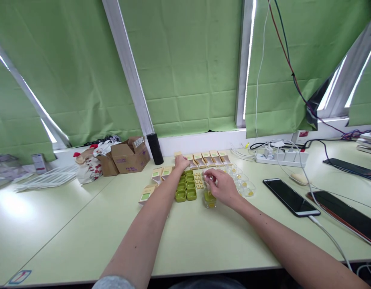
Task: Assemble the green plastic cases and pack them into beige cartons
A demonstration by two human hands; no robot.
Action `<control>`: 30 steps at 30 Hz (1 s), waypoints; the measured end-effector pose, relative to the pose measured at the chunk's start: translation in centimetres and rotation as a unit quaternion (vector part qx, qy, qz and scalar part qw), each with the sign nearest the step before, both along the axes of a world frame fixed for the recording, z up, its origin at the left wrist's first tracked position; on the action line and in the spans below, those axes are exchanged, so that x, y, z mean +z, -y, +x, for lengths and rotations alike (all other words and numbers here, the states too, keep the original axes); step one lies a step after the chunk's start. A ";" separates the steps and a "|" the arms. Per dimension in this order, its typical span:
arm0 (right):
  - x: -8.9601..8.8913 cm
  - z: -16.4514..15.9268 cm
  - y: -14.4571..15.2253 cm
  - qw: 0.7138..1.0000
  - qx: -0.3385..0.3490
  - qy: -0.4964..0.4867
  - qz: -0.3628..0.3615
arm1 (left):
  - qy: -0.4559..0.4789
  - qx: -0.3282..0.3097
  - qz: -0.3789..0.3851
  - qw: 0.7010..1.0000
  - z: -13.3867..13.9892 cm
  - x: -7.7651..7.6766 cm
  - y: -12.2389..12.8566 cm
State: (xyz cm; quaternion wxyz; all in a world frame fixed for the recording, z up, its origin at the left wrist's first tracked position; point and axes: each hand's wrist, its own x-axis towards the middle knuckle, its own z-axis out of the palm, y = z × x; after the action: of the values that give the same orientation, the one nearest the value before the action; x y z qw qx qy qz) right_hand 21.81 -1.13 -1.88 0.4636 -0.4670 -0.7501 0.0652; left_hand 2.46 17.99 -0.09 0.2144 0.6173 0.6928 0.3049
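So the left hand (181, 161) is stretched out to the back of the pale table (113, 233), right by a small tan paper box (177, 153) at the left end of the back row of paper boxes (207, 159). Its fingers are mostly hidden, so I can't tell if it's gripping anything. The right hand (222, 185) is closer in, thumb and fingers curled toward each other just above a clear container with a green top (209, 198). Can't tell if the fingertips are pinching something or just hanging close together, it's too small to make out. That container sits on the near side of the setup, partly under the hand. Between the two hands there's a block of olive-green trays (190, 194) in two columns, with little tan squares (199, 180) laid out just to the right of them. More clear cups (247, 186) with yellow bits in them are bunched right behind and to the right of the right hand. A few more paper boxes stand left of the trays, near the left forearm. Further left there's an open cardboard box (130, 156) and a black cylinder (155, 149), and off to the right a phone (290, 197) with a white cable plugged in
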 end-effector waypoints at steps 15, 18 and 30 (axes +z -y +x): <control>1.0 1.9 -1.3 0.995 -0.074 -0.065 0.007 | -0.047 -0.207 0.117 0.970 -0.6 2.5 12.8; 0.8 2.0 -1.4 0.995 -0.073 -0.065 0.006 | -0.089 -0.264 0.171 0.945 -0.3 1.4 17.3; 0.0 0.8 -0.6 0.999 -0.022 -0.026 -0.006 | -0.099 -0.339 0.173 0.919 1.0 -1.6 22.0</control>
State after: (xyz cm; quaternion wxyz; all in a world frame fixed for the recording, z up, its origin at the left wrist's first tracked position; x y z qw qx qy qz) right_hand 22.62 -0.55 -1.93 0.4811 -0.4847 -0.7270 0.0712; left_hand 3.45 -3.96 -1.72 0.1252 0.8697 0.3962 0.2665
